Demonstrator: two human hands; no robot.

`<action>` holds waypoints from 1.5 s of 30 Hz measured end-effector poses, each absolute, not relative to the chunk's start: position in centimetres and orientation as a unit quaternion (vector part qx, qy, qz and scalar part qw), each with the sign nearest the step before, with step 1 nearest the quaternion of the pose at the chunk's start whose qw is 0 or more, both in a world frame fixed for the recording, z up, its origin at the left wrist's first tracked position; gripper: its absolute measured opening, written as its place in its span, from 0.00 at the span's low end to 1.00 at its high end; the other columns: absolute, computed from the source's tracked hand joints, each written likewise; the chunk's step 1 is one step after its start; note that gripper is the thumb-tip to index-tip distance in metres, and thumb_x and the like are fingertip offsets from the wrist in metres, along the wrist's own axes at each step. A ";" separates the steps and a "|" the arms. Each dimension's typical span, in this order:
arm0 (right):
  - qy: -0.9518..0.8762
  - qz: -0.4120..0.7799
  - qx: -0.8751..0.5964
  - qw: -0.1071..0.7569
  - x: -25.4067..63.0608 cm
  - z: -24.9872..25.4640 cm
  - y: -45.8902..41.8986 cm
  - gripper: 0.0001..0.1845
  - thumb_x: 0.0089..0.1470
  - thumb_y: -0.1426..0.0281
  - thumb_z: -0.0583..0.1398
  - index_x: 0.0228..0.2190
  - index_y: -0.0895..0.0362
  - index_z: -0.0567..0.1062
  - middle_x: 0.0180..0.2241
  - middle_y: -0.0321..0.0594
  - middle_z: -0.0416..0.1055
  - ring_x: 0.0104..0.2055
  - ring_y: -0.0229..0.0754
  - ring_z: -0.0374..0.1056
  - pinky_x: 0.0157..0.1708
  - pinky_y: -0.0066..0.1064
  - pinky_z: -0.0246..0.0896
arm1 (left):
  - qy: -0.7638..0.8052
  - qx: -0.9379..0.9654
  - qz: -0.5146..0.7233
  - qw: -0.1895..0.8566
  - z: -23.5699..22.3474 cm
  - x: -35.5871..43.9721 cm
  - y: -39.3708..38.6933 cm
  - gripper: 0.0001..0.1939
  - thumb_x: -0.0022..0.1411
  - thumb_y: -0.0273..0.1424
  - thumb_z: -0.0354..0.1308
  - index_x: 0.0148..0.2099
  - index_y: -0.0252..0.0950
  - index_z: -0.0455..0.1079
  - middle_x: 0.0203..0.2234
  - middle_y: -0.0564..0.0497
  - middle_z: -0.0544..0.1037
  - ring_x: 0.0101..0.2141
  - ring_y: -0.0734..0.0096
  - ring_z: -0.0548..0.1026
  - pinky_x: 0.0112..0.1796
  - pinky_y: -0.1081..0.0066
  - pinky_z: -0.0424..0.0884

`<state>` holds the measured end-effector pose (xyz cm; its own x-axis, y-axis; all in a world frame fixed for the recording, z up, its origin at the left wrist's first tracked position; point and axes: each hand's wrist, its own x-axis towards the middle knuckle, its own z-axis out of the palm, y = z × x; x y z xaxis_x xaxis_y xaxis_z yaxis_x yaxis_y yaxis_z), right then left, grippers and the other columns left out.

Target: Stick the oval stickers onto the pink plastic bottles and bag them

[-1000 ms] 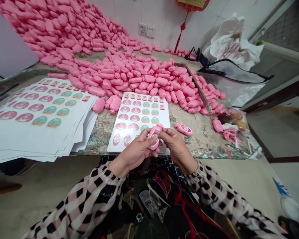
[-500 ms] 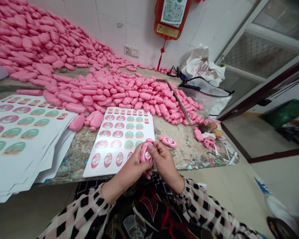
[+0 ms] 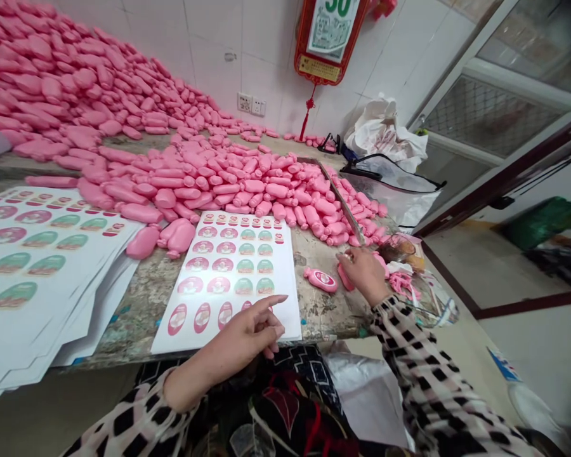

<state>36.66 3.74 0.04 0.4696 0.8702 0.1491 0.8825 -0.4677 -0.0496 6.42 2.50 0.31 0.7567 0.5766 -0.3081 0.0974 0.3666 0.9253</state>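
Observation:
My left hand [image 3: 240, 330] lies over the lower edge of a white sheet of printed oval labels [image 3: 288, 298], holding nothing, with its index finger extended. My right hand [image 3: 364, 274] is at the table's right side, over a pink bottle [image 3: 345, 278] partly hidden beneath its fingers. I cannot tell whether it grips that bottle. A labelled pink oval bottle [image 3: 320, 280] lies on its side between my hands, next to the sheet. Two unlabelled pink bottles [image 3: 143, 242] lie just above the sheet's left corner.
A large heap of pink bottles [image 3: 219, 184] covers the worn stone-like table [image 3: 143, 324] and banks against the tiled wall. A stack of label sheets [image 3: 66, 317] lies at left. A metal straightedge [image 3: 342, 203], pink scraps [image 3: 402, 284] and plastic bags [image 3: 385, 136] sit at right.
My hands have come apart. The pink bottle they held together is gone from between them, my right hand has moved right and down to the table, and my left hand has dropped onto the sheet.

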 end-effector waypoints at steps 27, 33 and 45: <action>-0.578 0.481 -0.575 0.324 22.1 1.6 2.5 0.17 0.52 0.58 0.57 0.43 0.52 0.71 0.35 0.36 0.71 0.34 0.37 0.65 0.34 0.30 0.59 | 0.350 0.429 0.142 0.821 0.8 1.6 3.9 0.22 0.52 0.35 0.60 0.48 0.35 0.63 0.30 0.48 0.75 0.25 0.70 0.73 0.31 0.66 0.70; -0.649 0.165 -0.713 0.207 23.4 -1.4 -0.6 0.12 0.56 0.62 0.53 0.36 0.51 0.75 0.35 0.37 0.71 0.38 0.41 0.66 0.37 0.31 0.56 | 0.433 0.774 0.170 0.429 0.4 1.9 2.9 0.08 0.57 0.36 0.52 0.36 0.37 0.67 0.36 0.49 0.75 0.37 0.63 0.72 0.39 0.61 0.67; -0.704 0.053 -0.700 0.110 22.4 -1.4 -1.1 0.12 0.58 0.62 0.51 0.35 0.51 0.73 0.34 0.38 0.69 0.36 0.40 0.65 0.30 0.29 0.52 | 0.456 0.859 0.063 0.225 -1.2 4.1 2.3 0.20 0.59 0.39 0.51 0.53 0.41 0.65 0.57 0.48 0.63 0.47 0.51 0.69 0.43 0.55 0.65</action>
<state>22.39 -1.14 -1.44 0.0033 0.9967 0.0807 0.9734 0.0153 -0.2285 4.14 2.26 -1.16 0.5758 0.8120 -0.0959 0.7550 -0.4830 0.4435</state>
